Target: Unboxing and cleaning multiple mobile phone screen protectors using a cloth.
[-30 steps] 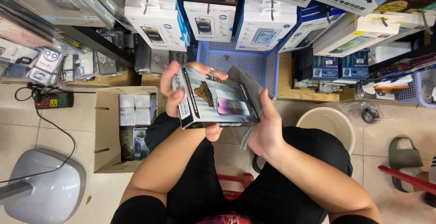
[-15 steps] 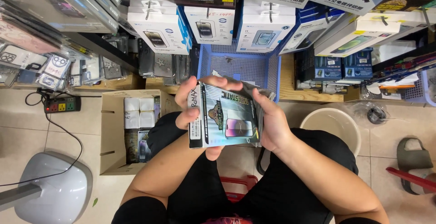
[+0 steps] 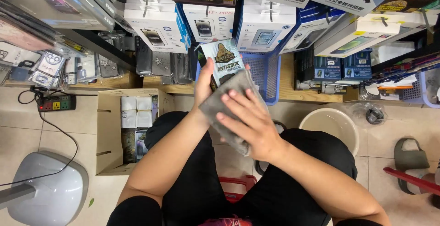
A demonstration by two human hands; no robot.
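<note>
Our left hand [image 3: 205, 80] grips a flat printed retail box [image 3: 221, 60] while our right hand [image 3: 247, 121], fingers flat, presses a grey cloth [image 3: 229, 98] over it, wiping apparently under way.

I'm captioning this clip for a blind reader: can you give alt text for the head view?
Seen from above, a seated person's left hand holds a flat printed retail box upright while the right hand presses a grey cloth against it. An open cardboard carton stands beside their knee, with stocked shelves ahead.

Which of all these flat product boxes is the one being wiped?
The dark box in the left hand; the right hand presses a grey cloth on it.
</note>
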